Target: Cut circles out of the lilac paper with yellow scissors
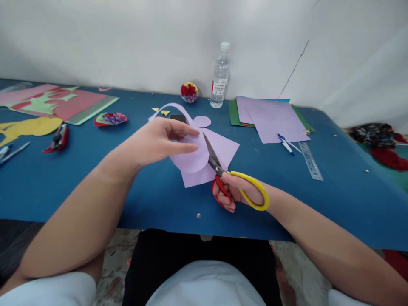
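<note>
My left hand (156, 142) pinches a sheet of light purple paper (191, 162) with a rounded cut edge, and a thin strip (172, 105) of the same paper curls up behind the fingers. Through the handles of the scissors (255, 193), one loop yellow and one red, go the fingers of my right hand (236, 185). The blades are parted and point away from me, at the right edge of the paper. Beneath lies another purple piece (228, 151) with straight edges. A small purple disc (202, 121) rests just beyond.
A water bottle (220, 78) and a colourful paper ball (189, 92) stand by the wall. Stacked coloured paper (274, 119), pens (287, 144) and a clear ruler (310, 161) lie right. To the left are a stapler (59, 138), a folded paper piece (110, 119) and yellow cutouts (41, 126).
</note>
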`<action>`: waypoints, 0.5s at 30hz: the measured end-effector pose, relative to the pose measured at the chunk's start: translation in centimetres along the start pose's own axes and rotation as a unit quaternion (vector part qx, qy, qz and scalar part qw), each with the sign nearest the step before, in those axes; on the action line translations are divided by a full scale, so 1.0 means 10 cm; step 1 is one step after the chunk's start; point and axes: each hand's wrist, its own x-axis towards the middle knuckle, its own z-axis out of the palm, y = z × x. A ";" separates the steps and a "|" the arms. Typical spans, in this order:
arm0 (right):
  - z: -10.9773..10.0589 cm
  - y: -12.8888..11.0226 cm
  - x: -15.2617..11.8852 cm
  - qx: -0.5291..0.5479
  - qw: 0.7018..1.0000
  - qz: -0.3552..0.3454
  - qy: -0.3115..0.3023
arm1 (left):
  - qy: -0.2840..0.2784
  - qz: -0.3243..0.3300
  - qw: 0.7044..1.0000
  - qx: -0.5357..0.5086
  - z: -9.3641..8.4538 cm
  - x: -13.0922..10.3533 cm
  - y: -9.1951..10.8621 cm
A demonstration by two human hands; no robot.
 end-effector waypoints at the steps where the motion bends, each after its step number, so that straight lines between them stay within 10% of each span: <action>1: 0.00 -0.01 -0.01 -0.004 1.000 0.018 -0.013 | 0.005 -0.002 1.000 -0.005 -0.01 0.02 -0.01; 15: -0.08 -0.05 -0.05 -0.024 1.000 -0.002 -0.018 | -0.032 -0.046 0.991 -0.125 -0.07 0.03 -0.01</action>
